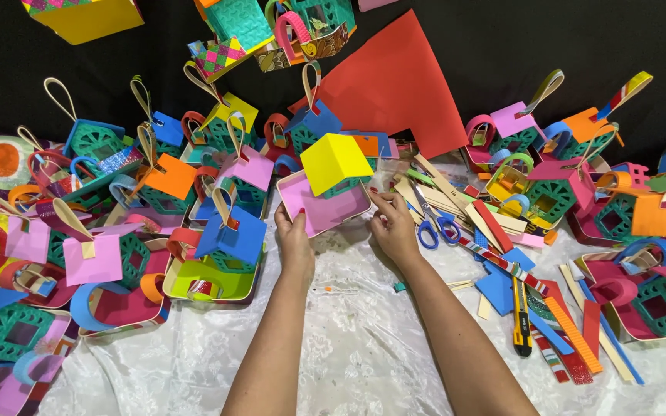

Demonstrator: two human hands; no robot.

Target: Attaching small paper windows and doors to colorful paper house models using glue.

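Hands (344, 231) on house-bearing pink tray (322, 206)

From my remote seat I see two bare forearms with no sleeves, cuffs or gloves on them, ending in my left hand (294, 240) and right hand (396, 231), both plain, with no rings, watch or bracelet showing.

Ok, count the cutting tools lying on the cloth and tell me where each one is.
2. Blue-handled scissors lie just right of the right hand. A yellow-and-black utility knife lies further right and nearer the camera, among paper strips. Others may be hidden under the paper pieces.
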